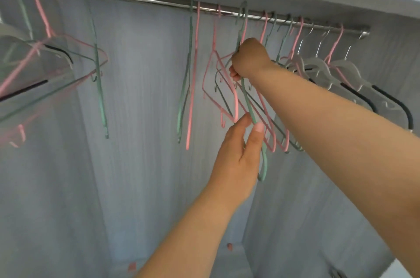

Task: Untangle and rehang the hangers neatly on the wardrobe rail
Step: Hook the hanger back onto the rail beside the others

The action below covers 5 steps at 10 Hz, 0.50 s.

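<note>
A metal wardrobe rail (pixel 145 0) runs across the top with pink and green wire hangers on it. My right hand (pixel 248 58) grips the neck of a green hanger (pixel 246 98) just below the rail, its hook up at the rail. My left hand (pixel 239 148) pinches the same green hanger's lower arm between thumb and fingers. Around it a tangle of pink and green hangers (pixel 268 123) hangs crossed together. One green hanger (pixel 185 77) and one pink hanger (pixel 193 77) hang edge-on to the left.
Clear plastic hangers with black grips (pixel 354 82) crowd the rail's right end. More pink, green and clear hangers (pixel 45 59) bunch at the far left. The grey back wall (pixel 141 118) lies behind; a stretch of bare rail runs between the left and middle groups.
</note>
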Each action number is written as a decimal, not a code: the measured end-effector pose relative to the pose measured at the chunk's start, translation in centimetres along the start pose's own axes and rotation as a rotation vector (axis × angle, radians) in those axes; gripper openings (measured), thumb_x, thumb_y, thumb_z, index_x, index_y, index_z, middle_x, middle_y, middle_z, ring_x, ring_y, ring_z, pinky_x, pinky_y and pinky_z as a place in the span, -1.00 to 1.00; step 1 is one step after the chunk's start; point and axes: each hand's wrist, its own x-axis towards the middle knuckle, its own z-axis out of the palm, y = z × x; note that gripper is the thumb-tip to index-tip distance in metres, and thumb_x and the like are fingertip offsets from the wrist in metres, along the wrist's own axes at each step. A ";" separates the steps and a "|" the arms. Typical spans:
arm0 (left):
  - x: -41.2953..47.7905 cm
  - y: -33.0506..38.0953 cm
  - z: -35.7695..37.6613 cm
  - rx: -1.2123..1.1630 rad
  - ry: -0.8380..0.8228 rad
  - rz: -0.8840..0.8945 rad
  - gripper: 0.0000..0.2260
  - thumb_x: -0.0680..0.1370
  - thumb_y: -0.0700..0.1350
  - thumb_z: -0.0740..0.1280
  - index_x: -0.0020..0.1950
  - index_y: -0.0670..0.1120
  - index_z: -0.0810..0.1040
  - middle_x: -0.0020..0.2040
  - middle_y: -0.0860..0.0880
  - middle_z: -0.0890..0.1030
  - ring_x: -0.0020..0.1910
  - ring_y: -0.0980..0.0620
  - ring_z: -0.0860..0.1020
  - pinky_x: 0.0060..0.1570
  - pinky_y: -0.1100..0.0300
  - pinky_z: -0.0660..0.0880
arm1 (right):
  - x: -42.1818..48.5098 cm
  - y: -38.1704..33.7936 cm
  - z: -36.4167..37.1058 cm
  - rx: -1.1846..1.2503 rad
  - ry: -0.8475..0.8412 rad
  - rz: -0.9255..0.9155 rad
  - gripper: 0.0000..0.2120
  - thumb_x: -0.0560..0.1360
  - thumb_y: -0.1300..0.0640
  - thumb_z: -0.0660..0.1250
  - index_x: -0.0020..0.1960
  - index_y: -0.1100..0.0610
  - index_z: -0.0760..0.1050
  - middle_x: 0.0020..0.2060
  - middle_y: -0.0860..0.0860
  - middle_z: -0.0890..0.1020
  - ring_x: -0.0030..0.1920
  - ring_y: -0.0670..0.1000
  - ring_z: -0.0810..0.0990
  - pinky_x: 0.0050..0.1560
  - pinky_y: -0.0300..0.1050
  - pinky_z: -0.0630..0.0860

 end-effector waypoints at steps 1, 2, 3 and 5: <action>0.5 0.0 -0.2 0.037 -0.021 0.028 -0.79 0.51 0.23 0.04 0.13 0.45 0.29 0.11 0.52 0.36 0.19 0.55 0.26 0.17 0.61 0.12 | 1.6 -0.3 0.2 0.078 0.008 -0.020 -0.67 0.56 0.27 0.11 -0.38 0.12 0.28 0.02 0.24 0.66 -0.63 -0.13 0.48 -0.64 -0.41 0.41; 1.1 -1.3 -0.2 0.044 -0.011 0.030 -0.45 0.41 0.35 0.05 0.37 0.20 0.24 0.34 0.28 0.32 0.35 0.36 0.23 0.34 0.35 0.13 | 2.7 -1.1 0.5 0.091 0.001 -0.032 -0.78 0.57 0.27 0.09 -0.15 0.26 0.48 0.03 0.26 0.65 -0.49 -0.07 0.46 -0.71 -0.45 0.36; 1.5 -1.9 -0.2 0.128 0.033 0.079 -0.52 0.45 0.22 0.14 0.33 0.09 0.32 0.30 0.19 0.39 0.32 0.28 0.29 0.32 0.35 0.19 | 3.6 -1.3 0.8 0.087 0.019 -0.055 -0.70 0.58 0.25 0.09 0.17 0.37 0.48 0.03 0.26 0.65 -0.46 -0.07 0.46 -0.72 -0.46 0.34; 1.9 -2.3 0.0 0.258 0.071 0.148 -0.69 0.59 -0.02 0.10 0.33 0.06 0.34 0.22 0.28 0.31 0.26 0.36 0.26 0.16 0.64 0.09 | 5.5 -1.8 1.5 0.113 -0.090 0.038 -0.80 0.59 0.28 0.14 0.07 0.39 0.47 -0.30 0.15 0.59 -0.46 -0.03 0.45 -0.44 -0.27 0.50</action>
